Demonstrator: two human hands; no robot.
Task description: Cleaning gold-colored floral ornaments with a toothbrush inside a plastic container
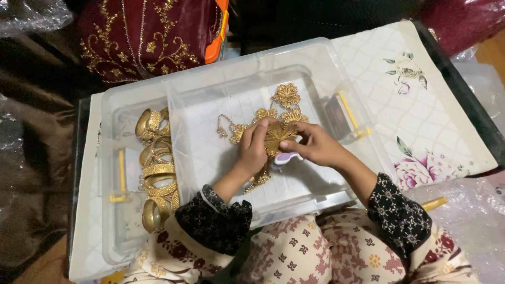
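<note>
OK, we see both hands over the clear plastic lid (pixel 294 189) that sits on the clear storage box (pixel 113 210). Left hand (pixel 252 150) and right hand (pixel 315 144) meet at the gold flower-shaped ornament (pixel 278 138), mid-lid.

Left fingers (pixel 260 131) are pressed together and curled onto the ornament's left edge, pinching it. Right fingers (pixel 294 144) pinch its right edge, thumb low, next to a small pale purple piece (pixel 286 158) just under the ornament; we cannot tell what it is or which hand holds it.

The ornament is part of a gold necklace set (pixel 265 113): more rosettes lie far of the hands, the farthest gold rosette (pixel 286 94) near the lid's far edge, a thin chain (pixel 223 126) trails left, and a bit more gold shows near of the left wrist.

In the box's left compartment, outside the lid, we see a stack of gold bangles (pixel 157 168), running far to near, touching each other.

The box sits on a white floral-print cloth (pixel 421 105) over the bench. Yellow latches (pixel 122 173) show on the box's left and right sides. Far left is dark red embroidered fabric (pixel 147 37). Both sleeves (pixel 213 223) are dark with a small white pattern.
</note>
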